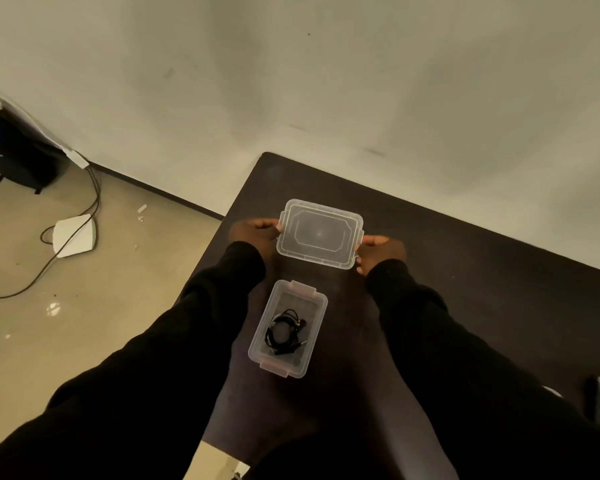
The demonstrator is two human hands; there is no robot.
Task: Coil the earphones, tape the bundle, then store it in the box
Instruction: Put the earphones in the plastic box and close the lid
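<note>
We grip the clear lid point(319, 233) by opposite edges, left hand point(257, 233) and right hand point(381, 252) fingers clamped, ready to cover the box point(321, 303) holding the coiled earphones point(284, 332).

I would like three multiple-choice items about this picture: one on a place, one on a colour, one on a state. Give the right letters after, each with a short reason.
1. Where do the coiled black earphones lie?
A. inside the clear plastic box
B. on the floor
C. on the clear plastic lid

2. What colour is the table?
A. white
B. dark brown
C. bright green

3. What is the state of the box?
A. closed, lid clipped on
B. upside down
C. open, lid held apart from it

Key:
1 A, the coil shows within the box walls.
2 B, its top is dark brown.
3 C, the left hand and right hand hold the lid beyond the box.
</note>
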